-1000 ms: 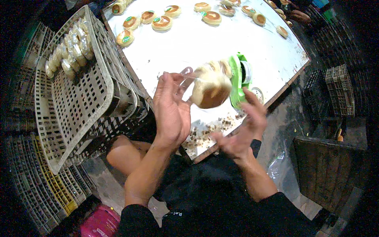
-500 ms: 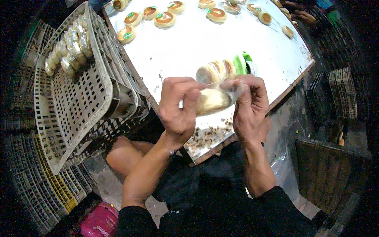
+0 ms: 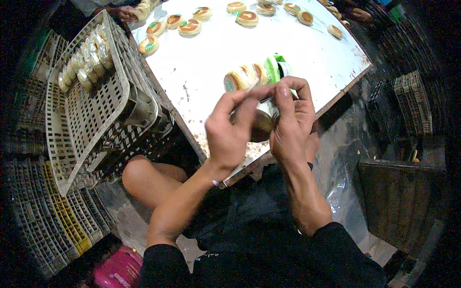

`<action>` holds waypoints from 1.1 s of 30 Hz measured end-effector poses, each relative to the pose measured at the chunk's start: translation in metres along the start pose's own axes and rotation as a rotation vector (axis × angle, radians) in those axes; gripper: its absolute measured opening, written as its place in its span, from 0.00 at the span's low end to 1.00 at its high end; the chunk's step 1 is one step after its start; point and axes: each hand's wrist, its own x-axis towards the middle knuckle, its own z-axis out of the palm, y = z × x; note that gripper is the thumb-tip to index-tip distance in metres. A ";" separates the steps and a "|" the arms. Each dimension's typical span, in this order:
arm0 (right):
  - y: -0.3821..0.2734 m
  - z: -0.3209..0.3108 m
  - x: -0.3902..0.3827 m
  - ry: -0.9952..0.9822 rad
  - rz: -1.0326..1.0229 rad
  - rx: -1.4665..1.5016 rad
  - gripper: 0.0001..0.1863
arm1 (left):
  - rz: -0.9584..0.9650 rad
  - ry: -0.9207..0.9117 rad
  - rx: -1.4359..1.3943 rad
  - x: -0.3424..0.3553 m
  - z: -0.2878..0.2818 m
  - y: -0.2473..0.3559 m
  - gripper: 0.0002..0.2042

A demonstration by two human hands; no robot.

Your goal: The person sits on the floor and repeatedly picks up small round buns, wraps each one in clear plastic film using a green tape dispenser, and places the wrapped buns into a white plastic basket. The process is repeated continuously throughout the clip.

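Though half-hidden — bun between both grips.

i saw a brown bun, shaded and partly hidden, held between the left hand and right hand.

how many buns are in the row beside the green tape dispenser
3: left bun, middle bun, and right bun nearest the green tape dispenser; more may be hidden.
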 end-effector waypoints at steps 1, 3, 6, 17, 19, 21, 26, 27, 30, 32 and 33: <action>0.000 -0.001 0.001 0.061 -0.064 -0.181 0.09 | -0.180 -0.016 -0.240 0.005 0.000 0.003 0.10; 0.007 -0.006 -0.014 0.036 -0.366 -0.418 0.20 | -0.351 -0.057 -0.293 0.012 -0.007 0.007 0.11; 0.024 -0.001 -0.026 -0.138 -0.450 -0.673 0.29 | -0.429 0.036 -0.609 0.009 -0.006 0.005 0.08; 0.009 -0.005 -0.003 -0.433 -0.394 -0.622 0.17 | -0.123 -0.246 -0.518 0.016 -0.040 -0.018 0.24; 0.003 0.003 -0.005 -0.434 -0.310 -0.610 0.15 | -0.158 -0.171 -0.452 0.015 -0.045 -0.020 0.32; 0.010 0.005 -0.006 -0.361 -0.363 -0.649 0.18 | -0.157 -0.145 -0.465 0.013 -0.046 -0.019 0.33; 0.030 0.006 -0.002 -0.307 -0.277 -0.553 0.14 | -0.147 -0.298 -0.265 0.031 -0.053 -0.028 0.33; 0.034 0.003 -0.003 -0.314 -0.355 -0.628 0.14 | -0.196 -0.266 -0.277 0.031 -0.054 -0.025 0.31; 0.038 -0.007 0.001 -0.320 -0.669 -0.819 0.10 | -0.391 -0.246 -0.335 0.027 -0.052 -0.016 0.19; 0.036 -0.006 0.014 -0.280 -0.644 -0.849 0.08 | 0.186 -0.223 0.247 0.033 -0.056 -0.022 0.13; 0.035 -0.005 0.017 -0.261 -0.629 -0.864 0.08 | 0.477 -0.202 0.533 0.034 -0.056 -0.024 0.10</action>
